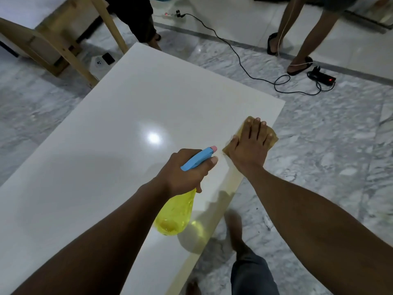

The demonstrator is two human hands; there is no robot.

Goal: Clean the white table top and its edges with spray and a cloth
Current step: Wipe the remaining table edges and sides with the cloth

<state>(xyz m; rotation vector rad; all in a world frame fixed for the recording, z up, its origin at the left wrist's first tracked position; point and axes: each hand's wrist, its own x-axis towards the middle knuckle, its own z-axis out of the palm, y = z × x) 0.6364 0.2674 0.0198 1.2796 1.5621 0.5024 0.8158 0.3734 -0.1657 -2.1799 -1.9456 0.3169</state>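
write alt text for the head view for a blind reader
A person's right hand presses a tan cloth flat near the right edge of a white table top, while the left hand grips a yellow spray bottle with a blue head above it. Other people's legs and a black cable show on the marble floor beyond.

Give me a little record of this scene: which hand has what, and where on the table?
Left hand: grips the spray bottle near its top, over the table top
Right hand: flat, fingers straight, pressing on the cloth
Cloth: tan, at the table's right edge, slightly overhanging
Bottle: yellow body, blue nozzle pointing toward the cloth
Others: bystanders' legs on the marble floor beyond
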